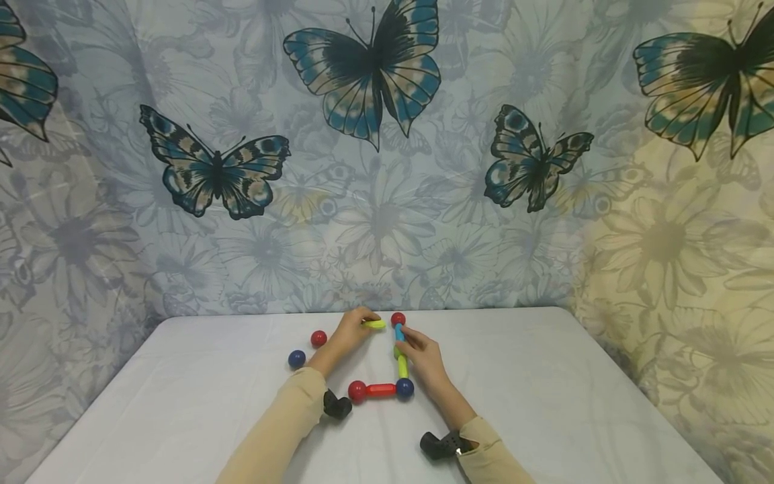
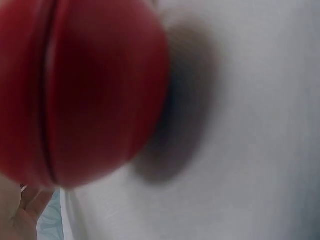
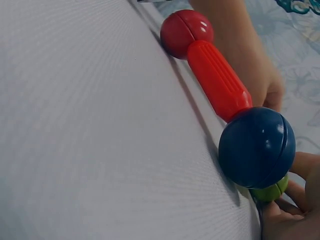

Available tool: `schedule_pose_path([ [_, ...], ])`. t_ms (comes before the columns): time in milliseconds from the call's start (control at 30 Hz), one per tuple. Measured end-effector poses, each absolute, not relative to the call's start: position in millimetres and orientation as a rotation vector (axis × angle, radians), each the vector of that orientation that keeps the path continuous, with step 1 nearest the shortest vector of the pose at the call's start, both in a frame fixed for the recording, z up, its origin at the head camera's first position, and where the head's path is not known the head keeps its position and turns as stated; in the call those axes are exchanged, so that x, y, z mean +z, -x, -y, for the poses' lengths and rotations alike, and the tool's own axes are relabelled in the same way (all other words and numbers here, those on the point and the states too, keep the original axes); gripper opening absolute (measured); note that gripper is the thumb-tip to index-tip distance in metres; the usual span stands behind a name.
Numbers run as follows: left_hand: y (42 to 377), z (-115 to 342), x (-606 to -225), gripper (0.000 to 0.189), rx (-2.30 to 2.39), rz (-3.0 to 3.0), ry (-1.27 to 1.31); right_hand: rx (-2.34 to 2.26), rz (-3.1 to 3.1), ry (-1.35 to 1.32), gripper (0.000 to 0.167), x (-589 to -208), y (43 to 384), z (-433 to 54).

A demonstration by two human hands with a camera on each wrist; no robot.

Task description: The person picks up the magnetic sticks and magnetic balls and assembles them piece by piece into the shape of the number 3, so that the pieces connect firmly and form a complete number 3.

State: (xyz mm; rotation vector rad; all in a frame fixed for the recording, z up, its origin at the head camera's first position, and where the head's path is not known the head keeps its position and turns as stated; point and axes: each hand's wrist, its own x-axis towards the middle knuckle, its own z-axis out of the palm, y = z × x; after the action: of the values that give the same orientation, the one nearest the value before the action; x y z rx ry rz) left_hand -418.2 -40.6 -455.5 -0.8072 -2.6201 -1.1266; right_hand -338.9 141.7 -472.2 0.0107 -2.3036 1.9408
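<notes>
Pinched in my left hand point(image 1: 353, 331): lime rod point(image 1: 376, 324), just left of far red ball point(image 1: 398, 319). Right hand point(image 1: 425, 354) clamped on blue rod point(image 1: 399, 332), by green ball point(image 3: 270, 193). Chain continues toward me: second lime rod point(image 1: 403, 367), blue ball point(image 1: 404, 388), red rod point(image 1: 381, 390), near red ball point(image 1: 357, 392), which blocks much of the left wrist view. Loose, left of my left arm: another red ball point(image 1: 318, 338), another blue ball point(image 1: 297, 359).

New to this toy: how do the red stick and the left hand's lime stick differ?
The red stick joins a red ball and a blue ball; the left hand holds the lime stick. The lime stick is farther across the table than the red stick. Both are brightly coloured.
</notes>
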Motion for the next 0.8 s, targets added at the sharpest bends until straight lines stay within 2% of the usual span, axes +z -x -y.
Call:
schedule_pose_path([
  [467,423.6,30.8,-458.7,0.026,-1.084,2.651,0.768,1.947,2.307,-0.029,0.045,-472.9,339.2,-142.3],
  [800,421.4,28.0,-454.0,0.025,-1.072,2.666,0.751,1.932,2.320,-0.066,0.044,-437.6,311.8,-137.4],
])
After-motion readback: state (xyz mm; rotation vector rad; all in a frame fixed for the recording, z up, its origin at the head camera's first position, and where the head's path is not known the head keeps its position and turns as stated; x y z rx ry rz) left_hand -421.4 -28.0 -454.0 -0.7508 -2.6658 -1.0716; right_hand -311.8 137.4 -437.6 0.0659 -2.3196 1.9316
